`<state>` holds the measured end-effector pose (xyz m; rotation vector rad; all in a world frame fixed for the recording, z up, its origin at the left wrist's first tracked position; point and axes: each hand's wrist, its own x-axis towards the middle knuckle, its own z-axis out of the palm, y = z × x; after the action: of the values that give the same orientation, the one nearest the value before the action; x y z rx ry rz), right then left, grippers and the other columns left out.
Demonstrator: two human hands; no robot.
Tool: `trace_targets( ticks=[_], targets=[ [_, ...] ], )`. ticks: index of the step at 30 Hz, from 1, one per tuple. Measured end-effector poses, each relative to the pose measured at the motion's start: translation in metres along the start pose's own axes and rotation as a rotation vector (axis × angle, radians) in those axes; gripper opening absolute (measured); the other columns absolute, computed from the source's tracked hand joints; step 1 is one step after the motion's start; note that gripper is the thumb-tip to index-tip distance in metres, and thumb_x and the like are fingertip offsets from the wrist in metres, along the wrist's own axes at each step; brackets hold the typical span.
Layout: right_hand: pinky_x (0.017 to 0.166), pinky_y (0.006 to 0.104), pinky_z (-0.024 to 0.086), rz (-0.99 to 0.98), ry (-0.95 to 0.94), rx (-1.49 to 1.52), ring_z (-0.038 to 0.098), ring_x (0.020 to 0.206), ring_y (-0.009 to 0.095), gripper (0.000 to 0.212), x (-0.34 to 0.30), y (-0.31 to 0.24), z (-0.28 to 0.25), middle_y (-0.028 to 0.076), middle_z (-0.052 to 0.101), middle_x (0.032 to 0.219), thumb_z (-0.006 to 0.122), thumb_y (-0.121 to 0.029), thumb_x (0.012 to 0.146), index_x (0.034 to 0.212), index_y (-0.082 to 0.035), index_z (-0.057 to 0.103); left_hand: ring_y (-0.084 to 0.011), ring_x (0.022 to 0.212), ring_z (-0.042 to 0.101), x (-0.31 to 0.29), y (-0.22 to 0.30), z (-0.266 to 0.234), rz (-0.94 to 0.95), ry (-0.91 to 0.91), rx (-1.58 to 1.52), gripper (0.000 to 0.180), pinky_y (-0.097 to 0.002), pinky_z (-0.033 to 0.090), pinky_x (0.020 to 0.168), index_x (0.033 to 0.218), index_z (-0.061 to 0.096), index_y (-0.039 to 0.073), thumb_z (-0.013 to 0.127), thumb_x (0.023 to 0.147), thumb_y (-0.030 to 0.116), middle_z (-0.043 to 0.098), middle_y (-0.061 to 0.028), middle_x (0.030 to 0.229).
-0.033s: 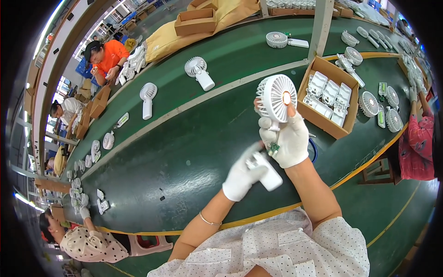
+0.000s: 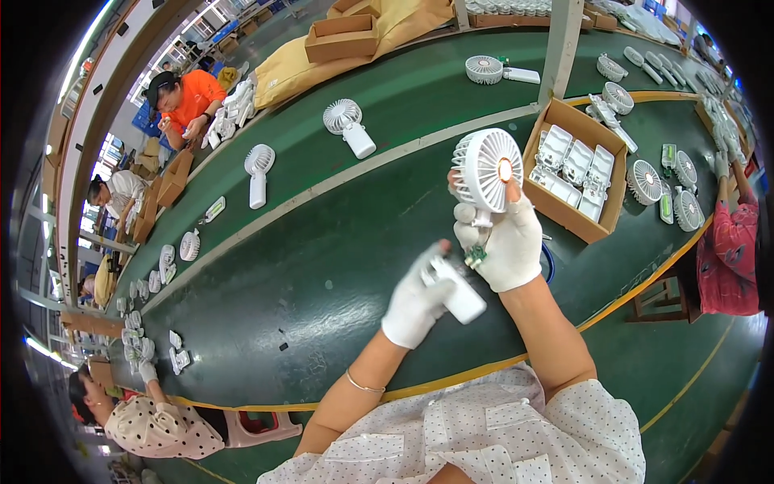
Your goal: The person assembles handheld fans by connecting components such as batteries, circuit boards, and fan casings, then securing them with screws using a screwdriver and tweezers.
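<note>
Right hand (image 2: 509,246) in a white glove, up over the green belt (image 2: 322,266), gripping a white fan head (image 2: 486,168) by its neck, thumb on the middle of the grille. Left hand (image 2: 415,302), gloved too, just beside and a bit lower, closed around a white handle (image 2: 456,292). Small green board (image 2: 475,256) poking out between the two hands. Near the right hand, a brown box (image 2: 574,121) full of white parts. More fans (image 2: 348,125) lying further up the belt
</note>
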<state>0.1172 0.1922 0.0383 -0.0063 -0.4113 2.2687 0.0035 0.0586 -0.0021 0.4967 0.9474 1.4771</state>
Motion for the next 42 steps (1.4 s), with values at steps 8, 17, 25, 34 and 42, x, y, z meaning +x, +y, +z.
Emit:
trace_targets(
  ticks=[8, 17, 25, 34, 42],
  targets=[
    [0.059, 0.0299, 0.047, 0.201, 0.106, -0.073, 0.059, 0.081, 0.021, 0.055, -0.007, 0.031, -0.008, 0.018, 0.062, 0.124, 0.063, -0.038, 0.095, 0.137, -0.006, 0.049, -0.0203, 0.095, 0.066, -0.005, -0.004, 0.005, 0.399, -0.101, 1.032, 0.092, -0.0313, 0.056, 0.079, 0.148, 0.024, -0.001, 0.081, 0.079, 0.019, 0.058, -0.0172, 0.124],
    [0.058, 0.0287, 0.052, 0.254, -0.02, -0.149, 0.067, 0.084, 0.021, 0.049, -0.015, 0.035, 0.005, 0.013, 0.066, 0.105, 0.064, -0.038, 0.096, 0.125, 0.0, 0.055, -0.017, 0.082, 0.069, -0.009, 0.02, 0.014, -0.429, -0.381, 0.466, 0.04, -0.0293, 0.057, 0.073, 0.118, 0.056, -0.003, 0.065, 0.094, 0.028, 0.069, -0.0138, 0.101],
    [0.086, 0.0336, 0.054, 0.124, -0.05, -0.316, 0.066, 0.104, 0.022, 0.064, -0.01, 0.023, -0.001, 0.012, 0.064, 0.122, 0.075, -0.033, 0.087, 0.134, 0.001, 0.05, -0.0192, 0.081, 0.061, -0.005, 0.003, -0.017, -0.206, -0.139, -0.041, 0.037, -0.0299, 0.049, 0.065, 0.125, 0.052, 0.006, 0.057, 0.101, 0.034, 0.06, -0.0088, 0.103],
    [0.083, 0.0276, 0.05, 0.456, -0.158, -0.644, 0.06, 0.097, 0.011, 0.06, -0.018, 0.044, 0.012, 0.005, 0.064, 0.116, 0.077, -0.013, 0.08, 0.133, 0.001, 0.054, -0.0262, 0.12, 0.06, 0.017, 0.013, -0.077, 0.332, 0.044, -0.121, 0.05, -0.0404, 0.05, 0.102, 0.138, 0.049, 0.003, 0.067, 0.092, 0.012, 0.058, -0.0127, 0.137],
    [0.084, 0.0291, 0.051, 0.126, 0.103, -0.672, 0.062, 0.094, 0.013, 0.041, -0.007, 0.037, 0.003, 0.006, 0.066, 0.109, 0.066, -0.005, 0.081, 0.121, 0.0, 0.058, -0.0162, 0.066, 0.065, -0.008, 0.037, -0.008, 0.057, 0.183, 0.422, 0.025, -0.0293, 0.055, 0.055, 0.118, 0.049, -0.003, 0.05, 0.098, 0.011, 0.064, -0.0116, 0.092]
  ],
)
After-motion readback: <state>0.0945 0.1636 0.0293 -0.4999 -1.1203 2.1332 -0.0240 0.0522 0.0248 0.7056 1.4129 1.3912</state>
